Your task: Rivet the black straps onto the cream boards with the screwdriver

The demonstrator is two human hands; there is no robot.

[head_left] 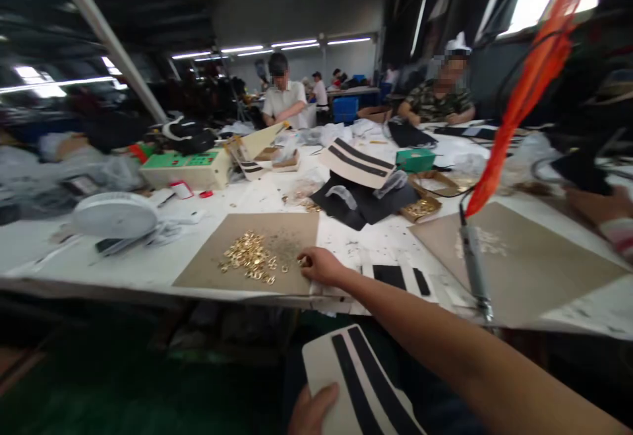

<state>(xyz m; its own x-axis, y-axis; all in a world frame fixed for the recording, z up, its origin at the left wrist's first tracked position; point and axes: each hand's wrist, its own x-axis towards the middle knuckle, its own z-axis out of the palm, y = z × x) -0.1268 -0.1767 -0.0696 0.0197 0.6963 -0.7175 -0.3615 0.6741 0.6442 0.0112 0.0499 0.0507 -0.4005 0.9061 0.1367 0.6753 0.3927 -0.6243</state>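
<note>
My left hand point(314, 412), low in the view, grips the edge of a cream panel with two black stripes point(346, 382), its thumb on top. My right hand point(321, 266) reaches over the table's front edge. Its fingertips are pinched on a small gold metal piece at the right side of a brown board point(198, 267). On that board, left of the hand, lies a pile of gold metal pieces point(250, 254). Right of my wrist are a black piece and white strips point(395, 277), partly behind my forearm.
Another striped panel point(359, 163) rests on black pieces point(366, 201) farther back. An electric screwdriver point(475, 267) hangs under an orange cord wrap point(524, 99) at right. A white disc point(115, 214) and green-topped machine point(185, 166) stand left. Two people sit across; another person's hand point(618, 204) is far right.
</note>
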